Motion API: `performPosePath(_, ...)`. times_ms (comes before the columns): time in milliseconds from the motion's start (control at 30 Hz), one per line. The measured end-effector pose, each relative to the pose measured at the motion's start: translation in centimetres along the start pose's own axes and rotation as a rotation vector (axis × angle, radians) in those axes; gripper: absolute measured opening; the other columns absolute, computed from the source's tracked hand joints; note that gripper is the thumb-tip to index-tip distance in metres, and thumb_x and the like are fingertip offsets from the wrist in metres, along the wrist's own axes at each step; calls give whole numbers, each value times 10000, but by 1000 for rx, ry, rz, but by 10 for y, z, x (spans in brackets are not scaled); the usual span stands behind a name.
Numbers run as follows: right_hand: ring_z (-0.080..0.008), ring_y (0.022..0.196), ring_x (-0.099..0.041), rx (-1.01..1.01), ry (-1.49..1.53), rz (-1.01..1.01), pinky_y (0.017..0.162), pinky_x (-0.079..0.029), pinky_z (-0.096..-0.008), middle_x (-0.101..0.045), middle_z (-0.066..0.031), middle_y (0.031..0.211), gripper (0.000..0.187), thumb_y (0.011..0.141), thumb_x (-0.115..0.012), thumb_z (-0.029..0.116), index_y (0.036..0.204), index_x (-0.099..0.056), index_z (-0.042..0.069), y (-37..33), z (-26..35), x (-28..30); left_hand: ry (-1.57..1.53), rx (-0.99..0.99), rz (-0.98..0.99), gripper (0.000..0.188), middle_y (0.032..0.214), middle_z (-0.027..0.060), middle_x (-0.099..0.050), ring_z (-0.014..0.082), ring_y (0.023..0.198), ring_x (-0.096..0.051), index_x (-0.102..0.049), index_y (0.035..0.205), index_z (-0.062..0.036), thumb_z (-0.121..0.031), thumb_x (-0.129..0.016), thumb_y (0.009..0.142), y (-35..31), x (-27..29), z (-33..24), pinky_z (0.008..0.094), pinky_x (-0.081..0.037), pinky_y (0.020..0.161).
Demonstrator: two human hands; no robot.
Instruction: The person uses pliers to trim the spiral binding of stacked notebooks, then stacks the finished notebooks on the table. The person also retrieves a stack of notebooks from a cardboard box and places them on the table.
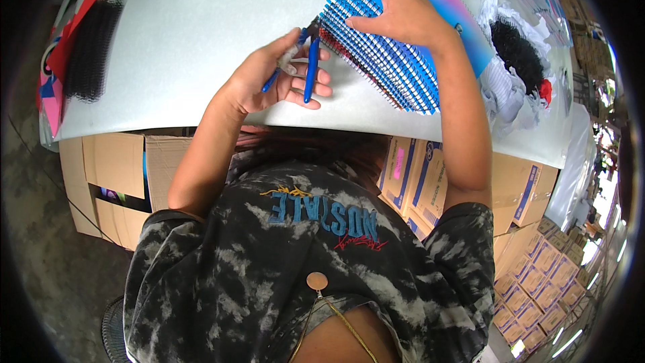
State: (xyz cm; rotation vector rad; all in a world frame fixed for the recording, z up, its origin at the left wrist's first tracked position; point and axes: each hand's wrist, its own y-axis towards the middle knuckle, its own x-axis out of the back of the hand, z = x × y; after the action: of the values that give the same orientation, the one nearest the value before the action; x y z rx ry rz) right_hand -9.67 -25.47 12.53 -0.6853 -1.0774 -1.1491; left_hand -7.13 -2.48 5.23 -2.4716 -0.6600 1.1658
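Note:
My left hand point(279, 74) holds blue-handled wire cutters point(312, 67) across the palm, its lower fingers loosely spread behind the handles. The dark jaws meet the left corner of a fanned stack of wire-bound notebooks point(383, 54). The stack has blue and white edges with rows of black wire coils, and a dark red strip runs along its near left side. Over the top of the stack, my right hand point(396, 3) grips it, thumb on the coils and fingers curled at the far edge. A pink and blue cover point(463, 23) shows beneath my right wrist.
Black plastic coils point(96, 50) lie at the table's left beside red and pink pieces point(57, 81). On the right, crumpled white wrapping point(497, 94) holds a tangle of black coils point(516, 54). Cardboard boxes point(114, 161) stand under the table's front edge.

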Motion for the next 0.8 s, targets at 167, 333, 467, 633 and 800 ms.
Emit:
performPosePath(167,-274,1100,-476,6,7,-1,1059,-239,-417,-595,-94,1074,444,640,-717,262,1044,-613,111,2,2,0,97,2,-3,587,760,96,-554,176,617,-580,-530,1092,21,-493,-276,971,4,12,0,349,-556,590)
performPosePath(333,-276,1102,-477,17,17,1,1062,-235,-417,-594,-94,1071,441,642,-713,260,1045,-612,112,1,-2,-1,892,-41,-433,578,674,34,-505,119,546,-508,-540,1035,15,-513,-317,961,0,-14,-1,274,-442,470)
performPosePath(467,-277,1102,-478,-1,5,7,1066,-232,-416,-595,-94,1069,439,641,-710,257,1043,-612,110,0,-1,-1,213,12,-203,582,738,71,-555,159,610,-565,-546,1052,-2,-522,-303,958,-5,-15,-3,289,-488,503)
performPosePath(633,-276,1103,-478,7,17,9,1051,-246,-410,-595,-96,1073,439,638,-711,257,1039,-613,109,2,3,3,-103,44,41,564,711,46,-515,142,564,-517,-556,1042,-16,-502,-279,970,0,17,-2,287,-446,457)
performPosePath(800,-276,1102,-478,-11,27,19,1041,-254,-408,-595,-97,1079,438,638,-711,261,1038,-615,110,1,3,3,1245,-30,-545,530,684,39,-523,136,496,-500,-558,1025,-4,-480,-333,972,8,-4,0,281,-446,462)
